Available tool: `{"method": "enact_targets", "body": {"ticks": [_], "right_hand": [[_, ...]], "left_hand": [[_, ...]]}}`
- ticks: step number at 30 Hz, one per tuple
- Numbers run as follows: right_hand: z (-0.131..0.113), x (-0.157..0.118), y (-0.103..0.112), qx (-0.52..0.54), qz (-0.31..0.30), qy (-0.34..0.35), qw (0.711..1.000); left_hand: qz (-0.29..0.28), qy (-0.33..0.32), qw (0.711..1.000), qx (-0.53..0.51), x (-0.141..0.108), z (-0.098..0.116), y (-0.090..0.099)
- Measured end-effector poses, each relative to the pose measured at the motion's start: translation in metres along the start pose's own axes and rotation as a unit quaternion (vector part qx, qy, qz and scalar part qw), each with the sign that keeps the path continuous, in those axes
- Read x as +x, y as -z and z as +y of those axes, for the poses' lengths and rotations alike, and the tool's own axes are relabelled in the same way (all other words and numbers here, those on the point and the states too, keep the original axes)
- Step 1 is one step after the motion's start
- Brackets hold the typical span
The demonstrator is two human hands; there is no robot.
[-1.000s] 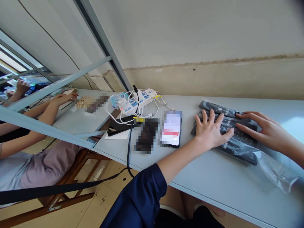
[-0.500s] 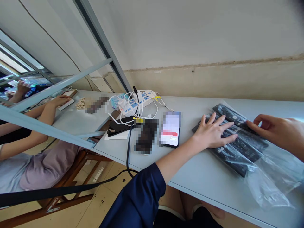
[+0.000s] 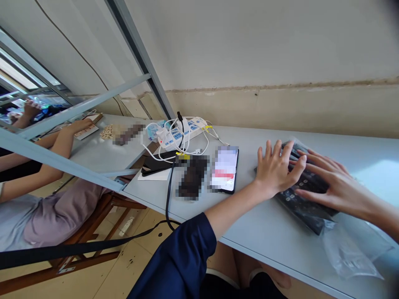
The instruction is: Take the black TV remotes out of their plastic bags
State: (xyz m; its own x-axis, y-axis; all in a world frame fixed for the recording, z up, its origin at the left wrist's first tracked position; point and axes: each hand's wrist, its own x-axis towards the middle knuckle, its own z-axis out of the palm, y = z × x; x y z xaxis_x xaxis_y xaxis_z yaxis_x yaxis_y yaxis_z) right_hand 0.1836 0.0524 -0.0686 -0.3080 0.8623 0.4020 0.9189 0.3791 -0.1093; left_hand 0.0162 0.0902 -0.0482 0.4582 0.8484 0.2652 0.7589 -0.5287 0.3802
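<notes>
Several long, flat black items with small white marks (image 3: 307, 182) lie side by side in clear plastic sleeves on the grey desk; their exact kind is unclear. My left hand (image 3: 276, 166) is open, its fingers spread over the left end of this bundle. Across the middle of the bundle lies my right hand (image 3: 333, 182), fingers stretched out and thumb apart, the fingertips near my left hand. The two hands cover much of the black items. Loose, crumpled plastic (image 3: 352, 251) trails from the bundle's near right end.
Left of my hands lie a lit phone (image 3: 225, 168) and a blurred dark object (image 3: 192, 178). Behind them is a white power strip (image 3: 182, 133) with tangled cables. A metal frame post (image 3: 141, 54) stands to the left, with another person's arm (image 3: 57, 155) beyond it.
My right hand has moved left from the edge of the bundle and now lies flat across it. The black items sit closer together. My left hand has stayed on them.
</notes>
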Motion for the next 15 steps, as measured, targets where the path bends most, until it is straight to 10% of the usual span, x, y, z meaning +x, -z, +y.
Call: {"method": "enact_targets", "body": {"ticks": [5, 15], "right_hand": [[-0.016, -0.008, -0.017, -0.012, -0.023, 0.065, 0.998], [-0.025, -0.005, -0.015, -0.059, -0.093, -0.053, 0.992]], "left_hand": [[0.021, 0.011, 1.0, 0.005, -0.001, 0.002, 0.005], [0.014, -0.003, 1.0, 0.01, -0.004, 0.006, 0.004]]}}
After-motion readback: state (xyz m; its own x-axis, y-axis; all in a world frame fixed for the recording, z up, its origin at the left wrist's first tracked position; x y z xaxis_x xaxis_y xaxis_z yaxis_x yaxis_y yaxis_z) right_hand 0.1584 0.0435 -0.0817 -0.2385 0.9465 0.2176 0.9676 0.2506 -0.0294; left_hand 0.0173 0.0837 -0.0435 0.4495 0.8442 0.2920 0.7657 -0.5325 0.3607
